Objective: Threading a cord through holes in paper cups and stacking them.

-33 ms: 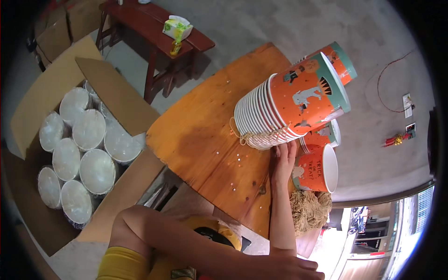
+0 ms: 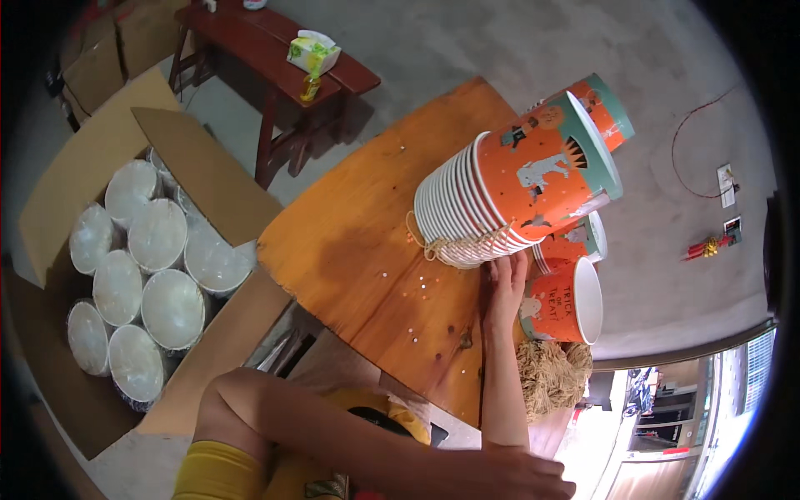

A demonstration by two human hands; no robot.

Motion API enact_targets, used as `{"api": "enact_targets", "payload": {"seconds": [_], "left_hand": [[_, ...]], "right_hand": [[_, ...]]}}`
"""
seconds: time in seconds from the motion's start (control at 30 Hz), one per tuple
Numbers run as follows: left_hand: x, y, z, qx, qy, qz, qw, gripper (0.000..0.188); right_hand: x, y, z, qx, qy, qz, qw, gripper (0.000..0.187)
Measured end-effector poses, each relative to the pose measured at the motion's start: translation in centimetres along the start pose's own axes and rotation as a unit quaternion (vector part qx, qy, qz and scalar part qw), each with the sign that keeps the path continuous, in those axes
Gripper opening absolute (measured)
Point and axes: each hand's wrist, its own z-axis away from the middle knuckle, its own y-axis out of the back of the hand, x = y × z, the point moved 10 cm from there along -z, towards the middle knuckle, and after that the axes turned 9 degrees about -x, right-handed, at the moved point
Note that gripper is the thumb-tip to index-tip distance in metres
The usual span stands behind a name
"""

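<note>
A tall stack of nested orange and green paper buckets (image 2: pixel 550 167), printed with cartoon figures, leans at a tilt on the wooden table (image 2: pixel 367 217). Thin tan string (image 2: pixel 471 246) runs along the stacked white rims and loops at one end. My right hand (image 2: pixel 504 283) is at the lower side of this stack, fingers stretched out and tips partly hidden by it. My left arm crosses in front of my body. At the lower edge my left hand (image 2: pixel 525 479) lies over my right forearm, its fingers loosely extended and partly cut off.
More orange buckets (image 2: pixel 567 300) stand beyond my right hand, near a tan bundle of string (image 2: pixel 550 379). A cardboard box (image 2: pixel 225 342) at left holds several plastic-wrapped white buckets (image 2: pixel 171 308). A red bench (image 2: pixel 250 50) carries a tissue pack (image 2: pixel 315 52) and a small yellow bottle (image 2: pixel 311 87).
The whole view has shifted very slightly. The fingers of my left hand have moved a little over my forearm; my right hand and the bucket stack keep their places.
</note>
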Motion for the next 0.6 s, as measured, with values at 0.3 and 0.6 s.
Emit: {"api": "enact_targets", "payload": {"seconds": [0.3, 0.6], "left_hand": [[-15.3, 15.4, 16.7, 0.401, 0.412, -0.173, 0.799, 0.07], [-24.8, 15.7, 18.7, 0.171, 0.458, -0.105, 0.866, 0.135]], "right_hand": [[0.5, 0.2, -2.0, -0.054, 0.003, -0.038, 0.998, 0.047], [-5.5, -2.4, -4.5, -0.166, 0.064, -0.089, 0.98, 0.088]]}}
